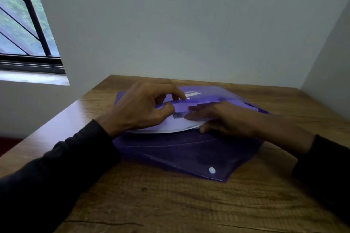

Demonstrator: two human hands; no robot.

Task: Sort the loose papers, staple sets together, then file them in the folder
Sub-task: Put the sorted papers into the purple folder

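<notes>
- My left hand (pixel 144 108) pinches the purple folder (pixel 185 149) mouth open.
- My right hand (pixel 217 117), fingers flat, presses the papers (pixel 164 128) inward.
- Risk I see: corners snagging and creasing.

Support: wooden table (pixel 170 204), brown grain, set in a room corner against the walls. A dark crack runs along its near edge. Lying directly on it: one purple plastic folder (pixel 189 153), translucent, flat on the middle of the top, its flap open toward the near side with a white snap button (pixel 212 170) on the flap. Both forearms rest on the tabletop.
</notes>
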